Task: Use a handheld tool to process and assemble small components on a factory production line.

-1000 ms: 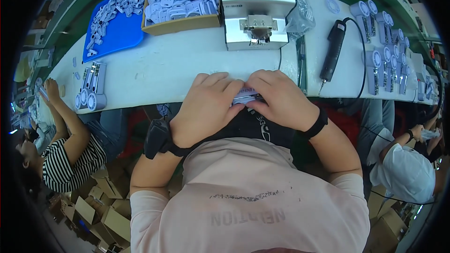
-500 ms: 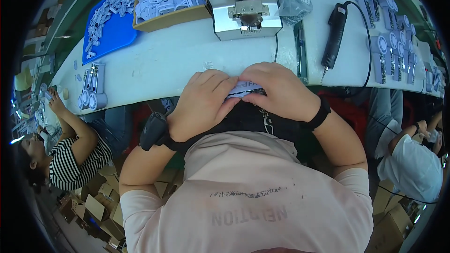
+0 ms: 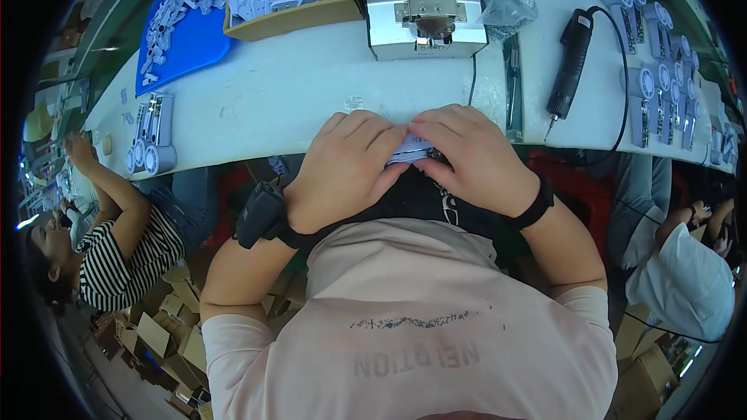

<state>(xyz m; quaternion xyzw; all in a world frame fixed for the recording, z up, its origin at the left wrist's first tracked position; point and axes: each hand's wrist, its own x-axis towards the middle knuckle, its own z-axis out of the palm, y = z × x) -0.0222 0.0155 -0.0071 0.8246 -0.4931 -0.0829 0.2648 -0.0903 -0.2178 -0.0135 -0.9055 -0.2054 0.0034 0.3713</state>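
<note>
Close to my body, at the table's near edge, a pale lavender plastic casing [image 3: 409, 152] is gripped between my two hands. My left hand [image 3: 348, 162] wraps its left end, with the thumb pressing low on the near side. Around the right end my right hand [image 3: 473, 157] curls, its thumb and fingers closed on the plastic. A darker seam runs along the casing's near side. Most of the casing is hidden by my fingers, so its full shape cannot be made out.
Beyond my hands stands a silver machine [image 3: 426, 31]. A cardboard box [image 3: 299, 22] of lavender parts and a blue tray [image 3: 198, 47] lie to the left, near assembled units [image 3: 159, 128]. On the right are a black electric screwdriver [image 3: 570, 62], a cable and several upright units [image 3: 640, 101]. Co-workers sit on both sides.
Table items appear shifted slightly to the right as the view turned. My hands keep hold of the casing, which sits a little more level, with less of its top face showing.
</note>
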